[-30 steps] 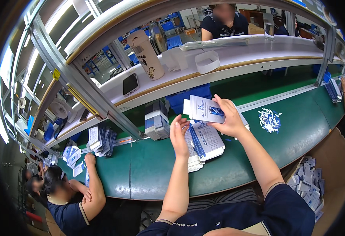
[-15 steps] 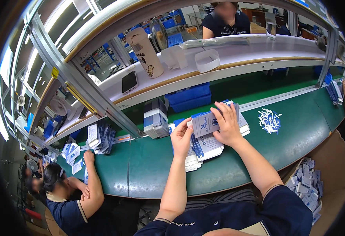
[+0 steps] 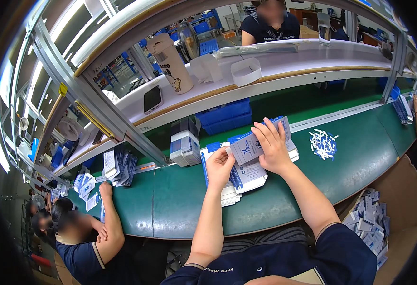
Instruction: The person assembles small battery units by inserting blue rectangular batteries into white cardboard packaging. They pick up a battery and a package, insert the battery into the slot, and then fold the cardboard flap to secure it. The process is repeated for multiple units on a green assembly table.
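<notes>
Grey and blue mark the carton (image 3: 247,151), tilted over a stack (image 3: 253,176) on the green surface (image 3: 184,204); whether they touch is unclear. The left hand (image 3: 219,166) pinches its left end; the right hand (image 3: 274,148) holds its right part, fingers spread over the face. Work on this one looks unfinished; whether the stack is done or waiting, I cannot tell. Rightward lies a heap of white and blue scraps (image 3: 323,144); beyond, loose cartons (image 3: 368,225) piled in a box (image 3: 403,194) suggest many already handled.
</notes>
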Tool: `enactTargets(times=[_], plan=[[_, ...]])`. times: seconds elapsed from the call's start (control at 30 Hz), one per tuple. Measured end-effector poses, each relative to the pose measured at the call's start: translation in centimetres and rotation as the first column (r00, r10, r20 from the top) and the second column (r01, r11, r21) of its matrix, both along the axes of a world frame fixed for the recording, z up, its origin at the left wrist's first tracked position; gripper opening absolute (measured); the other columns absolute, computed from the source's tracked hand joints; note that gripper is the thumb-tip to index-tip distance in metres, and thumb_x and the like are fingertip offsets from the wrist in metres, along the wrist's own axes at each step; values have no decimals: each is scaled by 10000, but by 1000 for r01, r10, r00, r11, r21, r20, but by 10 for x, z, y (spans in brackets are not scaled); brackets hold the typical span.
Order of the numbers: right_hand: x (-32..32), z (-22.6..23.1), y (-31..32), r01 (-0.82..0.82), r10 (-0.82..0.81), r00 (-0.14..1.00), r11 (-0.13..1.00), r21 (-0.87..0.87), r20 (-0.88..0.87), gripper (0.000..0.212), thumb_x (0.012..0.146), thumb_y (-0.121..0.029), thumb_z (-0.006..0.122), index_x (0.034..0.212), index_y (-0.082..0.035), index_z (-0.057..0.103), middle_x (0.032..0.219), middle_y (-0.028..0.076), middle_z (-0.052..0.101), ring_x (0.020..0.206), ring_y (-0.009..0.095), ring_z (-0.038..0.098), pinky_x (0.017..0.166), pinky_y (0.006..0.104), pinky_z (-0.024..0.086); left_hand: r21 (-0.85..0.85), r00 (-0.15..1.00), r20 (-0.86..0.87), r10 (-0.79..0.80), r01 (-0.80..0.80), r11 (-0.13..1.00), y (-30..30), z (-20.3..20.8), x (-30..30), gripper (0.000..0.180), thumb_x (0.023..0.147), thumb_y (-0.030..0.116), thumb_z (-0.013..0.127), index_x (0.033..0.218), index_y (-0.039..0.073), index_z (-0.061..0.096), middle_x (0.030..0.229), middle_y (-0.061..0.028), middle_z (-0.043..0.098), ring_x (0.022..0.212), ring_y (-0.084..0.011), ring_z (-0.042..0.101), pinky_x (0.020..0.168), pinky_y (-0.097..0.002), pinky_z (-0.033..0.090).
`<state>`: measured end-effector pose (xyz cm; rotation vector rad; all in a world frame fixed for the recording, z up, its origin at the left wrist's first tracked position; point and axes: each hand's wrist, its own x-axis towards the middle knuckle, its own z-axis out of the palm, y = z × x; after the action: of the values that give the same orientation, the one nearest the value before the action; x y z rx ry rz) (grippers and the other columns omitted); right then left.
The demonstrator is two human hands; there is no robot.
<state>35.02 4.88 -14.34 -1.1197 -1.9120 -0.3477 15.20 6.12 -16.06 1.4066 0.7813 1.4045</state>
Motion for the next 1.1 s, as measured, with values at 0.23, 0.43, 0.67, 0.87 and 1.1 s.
enactTargets(times=[0.23,0.43,0.67,0.87,1.1], plan=[[0,-1,0,26,-26,999,1000,-13,42,772,581,42,625,1321,-98,451,1388,74,430,1372,288,303,1133,527,102,4,999,-4,45,-45,999,0,0,2,216,876,-19,594,1086,-68,605,979,-79,663,896,-113,632,809,-228,497],[0,1,-2,28,-27,999,999,-22,35,780,583,45,622,1328,-103,448,1407,71,415,1379,285,292,1131,530,103,51,991,-45,126,-124,991,1,-3,1,186,853,4,638,1032,-46,627,903,-56,666,823,-102,625,756,-228,488],[0,0,0,53,-54,998,998,-20,-23,786,583,50,599,1337,-98,438,1412,78,410,1383,301,282,1125,538,108,114,989,-54,141,-134,984,6,-9,1,210,860,18,641,1061,-41,629,966,-63,653,900,-118,613,809,-257,484],[-1,1,-2,-20,18,998,999,-35,-60,775,589,50,580,1336,-97,436,1406,89,417,1374,312,300,1118,546,133,59,998,-11,-60,61,996,-3,0,-5,272,879,32,632,1133,-62,607,997,-73,656,901,-118,606,812,-258,478],[-2,2,-3,-75,75,997,996,-43,-9,747,583,41,573,1311,-91,467,1381,89,447,1364,315,319,1121,530,145,47,993,-118,9,-3,999,-5,1,-7,262,872,35,627,1116,-62,632,882,-19,647,738,-53,548,647,-211,444]])
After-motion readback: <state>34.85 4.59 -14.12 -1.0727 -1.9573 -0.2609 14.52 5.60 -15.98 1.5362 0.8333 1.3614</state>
